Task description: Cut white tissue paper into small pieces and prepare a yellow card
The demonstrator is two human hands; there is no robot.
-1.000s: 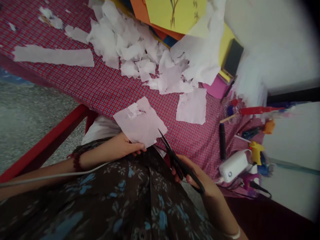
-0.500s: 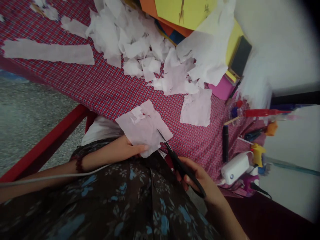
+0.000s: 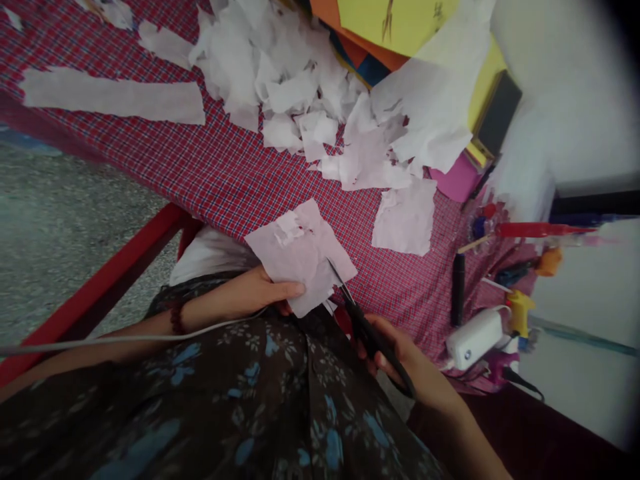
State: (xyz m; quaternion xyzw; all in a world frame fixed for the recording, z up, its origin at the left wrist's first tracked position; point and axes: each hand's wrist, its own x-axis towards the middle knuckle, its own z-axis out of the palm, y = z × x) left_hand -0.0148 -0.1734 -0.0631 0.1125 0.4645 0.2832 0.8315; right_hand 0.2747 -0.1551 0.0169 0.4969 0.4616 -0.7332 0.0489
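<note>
1. The paper sheet is thin, pale and roughly square, with uneven edges and a small torn, whitish patch with dark specks near its upper edge.
2. The scissors have black handles and narrow blades standing apart; one blade lies over the sheet's lower right edge, while the other is hard to make out.
3. From the left hand, the sheet extends toward 1 o'clock, overlapping the near edge of the red-checked tabletop in this view. From the right hand, the blades point toward 11 o'clock, into the sheet.
4. The left hand is clamped on the sheet's lower left corner, thumb on top and fingers mostly hidden beneath; its forearm comes in from about 8 o'clock, with a beaded bracelet at the wrist.
5. The right hand is closed around the scissor handles, its forearm coming from about 5 o'clock.
6. Past the sheet, at 12 o'clock, lies a heap of torn paper; a squarish paper piece rests at 2 o'clock and a long paper strip at 10 o'clock.
</note>
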